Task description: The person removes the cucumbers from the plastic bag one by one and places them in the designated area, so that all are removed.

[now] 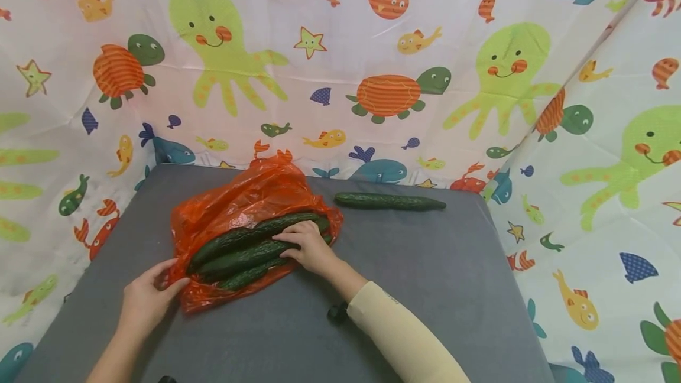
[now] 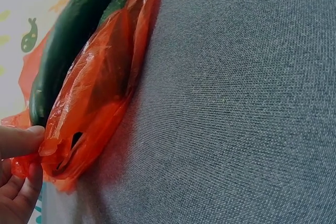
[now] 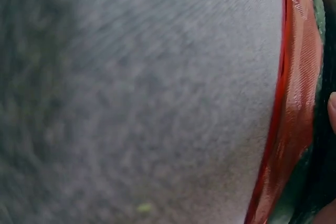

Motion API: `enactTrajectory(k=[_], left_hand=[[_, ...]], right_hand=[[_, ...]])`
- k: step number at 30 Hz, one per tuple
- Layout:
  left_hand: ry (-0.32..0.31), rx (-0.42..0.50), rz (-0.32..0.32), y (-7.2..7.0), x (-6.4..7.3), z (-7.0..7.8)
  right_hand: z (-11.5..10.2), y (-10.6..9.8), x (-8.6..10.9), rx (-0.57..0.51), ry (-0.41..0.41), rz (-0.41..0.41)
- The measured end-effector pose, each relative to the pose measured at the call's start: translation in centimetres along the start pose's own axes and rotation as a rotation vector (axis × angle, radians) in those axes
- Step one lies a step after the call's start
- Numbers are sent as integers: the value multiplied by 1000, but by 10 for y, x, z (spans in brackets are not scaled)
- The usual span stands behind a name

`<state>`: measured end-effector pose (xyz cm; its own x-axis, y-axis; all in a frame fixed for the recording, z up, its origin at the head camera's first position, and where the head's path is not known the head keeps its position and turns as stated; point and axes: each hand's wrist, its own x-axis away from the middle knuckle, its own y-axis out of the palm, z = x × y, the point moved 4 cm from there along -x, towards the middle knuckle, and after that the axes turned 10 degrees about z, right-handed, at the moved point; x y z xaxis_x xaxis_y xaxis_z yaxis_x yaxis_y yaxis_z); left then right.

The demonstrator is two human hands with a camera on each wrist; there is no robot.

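Observation:
An orange plastic bag lies on the table with its side open, showing several dark green cucumbers side by side. My left hand pinches the bag's left edge between thumb and fingers; in the left wrist view the thumb presses on the crumpled plastic. My right hand reaches over the cucumbers' right half and grips the middle cucumber, its thumb and fingers on either side. In the right wrist view only a fingertip and part of the palm show against the dark green skin.
A single cucumber lies on the grey table behind and right of the bag. Curtains printed with sea animals stand along the back and sides. A small black object sits beside the right forearm.

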<state>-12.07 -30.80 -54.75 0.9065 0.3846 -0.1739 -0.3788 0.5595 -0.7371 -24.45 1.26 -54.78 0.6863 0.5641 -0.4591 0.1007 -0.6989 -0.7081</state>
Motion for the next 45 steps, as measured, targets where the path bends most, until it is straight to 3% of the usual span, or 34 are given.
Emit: enactTrajectory(k=[18,25,32,45], left_hand=[[-1,8,-18,-3,-2,-5],[3,4,-26,-2,-3,-4],[-14,7,-23,-3,-1,-4],[-42,2,-35,-1,-2,-4]], right_hand=[[-9,-22,-2,0,-34,55],[-7,-32,4,6,-1,80],[-3,-41,9,6,-29,143],[3,-61,21,20,18,165]])
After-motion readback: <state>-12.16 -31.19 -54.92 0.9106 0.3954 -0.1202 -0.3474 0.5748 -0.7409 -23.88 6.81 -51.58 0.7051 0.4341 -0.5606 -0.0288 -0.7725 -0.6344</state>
